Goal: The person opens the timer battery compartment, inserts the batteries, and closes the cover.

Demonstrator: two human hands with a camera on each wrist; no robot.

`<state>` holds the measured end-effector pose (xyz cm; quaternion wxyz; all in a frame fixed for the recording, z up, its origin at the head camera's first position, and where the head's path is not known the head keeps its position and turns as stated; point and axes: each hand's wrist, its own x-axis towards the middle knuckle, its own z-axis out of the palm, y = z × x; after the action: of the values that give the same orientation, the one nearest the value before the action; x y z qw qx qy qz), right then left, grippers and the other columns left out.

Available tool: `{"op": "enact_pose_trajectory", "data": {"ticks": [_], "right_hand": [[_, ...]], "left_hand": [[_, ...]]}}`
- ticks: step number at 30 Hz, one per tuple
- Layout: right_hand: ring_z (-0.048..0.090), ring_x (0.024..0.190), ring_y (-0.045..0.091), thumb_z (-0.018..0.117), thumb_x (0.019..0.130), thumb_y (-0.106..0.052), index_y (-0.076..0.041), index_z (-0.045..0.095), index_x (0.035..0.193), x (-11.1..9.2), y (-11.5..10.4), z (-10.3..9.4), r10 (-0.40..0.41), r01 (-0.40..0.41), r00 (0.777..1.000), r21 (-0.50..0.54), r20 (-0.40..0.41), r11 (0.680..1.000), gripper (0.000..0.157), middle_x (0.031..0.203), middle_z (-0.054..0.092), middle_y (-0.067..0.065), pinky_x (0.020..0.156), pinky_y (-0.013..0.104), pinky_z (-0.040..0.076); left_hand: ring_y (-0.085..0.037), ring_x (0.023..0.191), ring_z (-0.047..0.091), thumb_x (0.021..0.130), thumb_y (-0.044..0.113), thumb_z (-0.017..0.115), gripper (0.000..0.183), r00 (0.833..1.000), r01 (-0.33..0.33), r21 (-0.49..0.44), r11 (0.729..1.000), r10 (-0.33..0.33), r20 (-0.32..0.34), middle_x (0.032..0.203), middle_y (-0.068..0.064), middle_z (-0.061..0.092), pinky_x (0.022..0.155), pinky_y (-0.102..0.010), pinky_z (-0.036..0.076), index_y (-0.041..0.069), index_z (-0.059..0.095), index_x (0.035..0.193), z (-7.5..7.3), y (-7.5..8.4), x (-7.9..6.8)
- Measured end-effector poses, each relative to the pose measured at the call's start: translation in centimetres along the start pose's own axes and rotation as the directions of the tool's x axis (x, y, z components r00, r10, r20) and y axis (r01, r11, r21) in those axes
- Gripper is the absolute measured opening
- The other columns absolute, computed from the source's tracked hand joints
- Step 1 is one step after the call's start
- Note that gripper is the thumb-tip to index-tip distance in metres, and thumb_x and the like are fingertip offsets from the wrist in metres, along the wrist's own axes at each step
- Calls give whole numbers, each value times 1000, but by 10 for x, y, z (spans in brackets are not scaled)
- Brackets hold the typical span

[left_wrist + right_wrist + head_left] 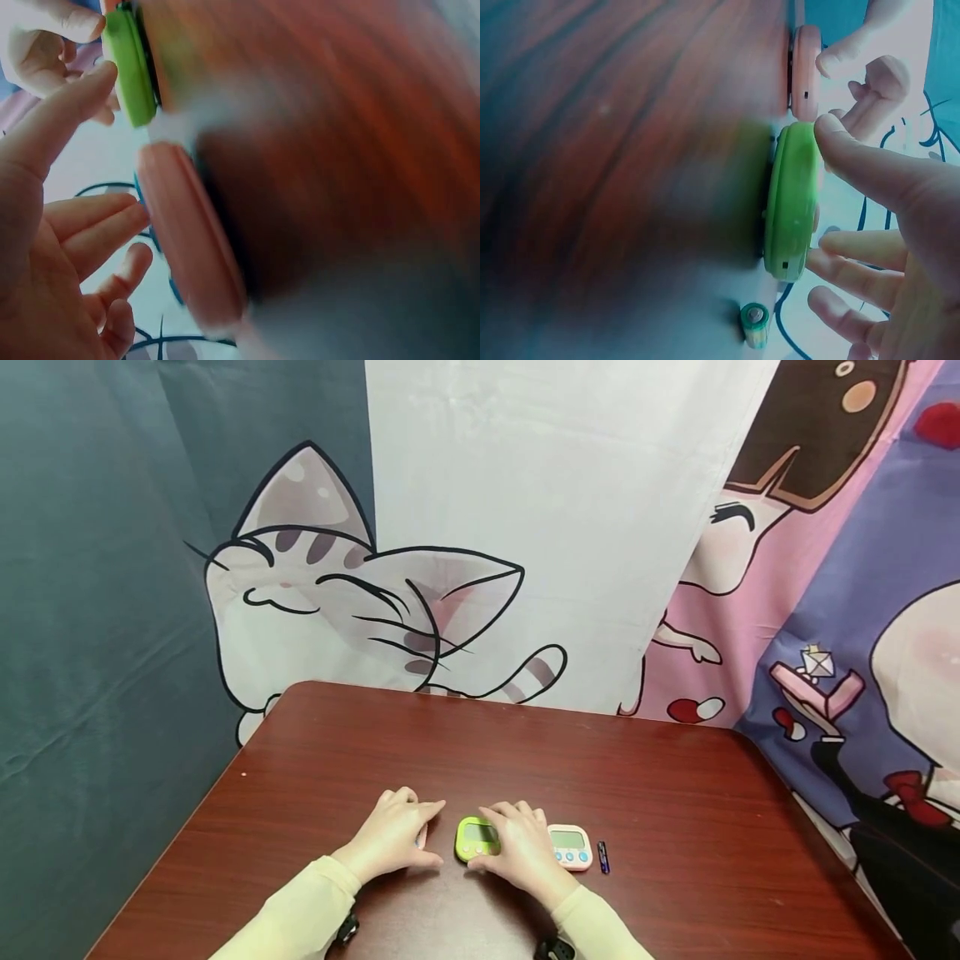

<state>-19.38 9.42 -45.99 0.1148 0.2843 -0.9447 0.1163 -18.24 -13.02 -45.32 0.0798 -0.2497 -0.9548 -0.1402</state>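
Note:
A light-green digital timer [467, 843] with a grey screen lies face up on the table. My right hand [525, 845] arches over its right side, thumb near the front edge and forefinger near the back edge. The right wrist view shows the thumb tip at one end of the green timer [791, 202] and the other fingers extended by its face. To the left, my left hand [393, 837] covers most of a pink timer [422, 837]. In the left wrist view, two straight fingertips are right at the face of that pink timer [191, 240], with the thumb held apart.
A pale pink timer [570, 839] with blue buttons lies right of my right hand. Beside it is a small dark-blue battery [603, 857]. The reddish-brown table [675, 802] reaches back to cartoon-printed cloth [465, 485].

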Motion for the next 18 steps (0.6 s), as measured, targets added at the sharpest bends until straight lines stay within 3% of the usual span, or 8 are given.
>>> {"op": "enact_pose_trajectory", "data": {"ticks": [2, 6, 7, 13, 18], "right_hand": [[53, 94, 19, 80, 59, -57, -15, 65, 120, -2, 2, 0, 3, -3, 1000, -7, 8, 1000, 75, 110, 65, -1, 73, 34, 33], [53, 94, 19, 79, 59, -59, -17, 65, 120, -5, 6, -1, 0, 0, 1000, -24, 14, 1000, 75, 110, 65, -2, 73, 34, 33], [53, 94, 19, 79, 59, -59, -17, 65, 120, -5, 7, 0, -3, 4, 1000, -29, 12, 1000, 75, 110, 65, -2, 73, 34, 34], [54, 92, 18, 80, 62, -54, -17, 68, 115, -8, 9, 1, -15, 15, 1000, -29, -9, 999, 66, 106, 66, -3, 72, 33, 34], [53, 91, 17, 80, 62, -52, -17, 69, 112, -9, 12, 1, -29, 28, 999, -28, -16, 999, 62, 104, 65, -4, 71, 32, 34]], "left_hand": [[-15, 85, 43, 63, 49, 82, 78, 1000, 6, 4, 1000, -6, 8, 74, 13, 64, 77, -36, 31, 6, 62, 124, 3, 5, 3], [-15, 84, 42, 62, 48, 83, 77, 999, 35, 16, 999, -35, 27, 112, 1, 69, 76, -35, 31, 8, 63, 124, 7, 12, 10], [-16, 84, 42, 63, 49, 83, 77, 998, 55, 11, 998, -55, 38, 114, 1, 68, 73, -34, 32, 8, 63, 125, 7, 14, 11], [-20, 84, 43, 64, 52, 81, 76, 983, 163, -18, 987, -161, 92, 105, 3, 68, 53, -34, 39, 14, 62, 126, 11, 23, 18], [-21, 79, 45, 61, 52, 82, 74, 987, 135, -21, 991, -133, 89, 90, -1, 62, 55, -38, 41, 13, 65, 121, 13, 27, 22]]}}
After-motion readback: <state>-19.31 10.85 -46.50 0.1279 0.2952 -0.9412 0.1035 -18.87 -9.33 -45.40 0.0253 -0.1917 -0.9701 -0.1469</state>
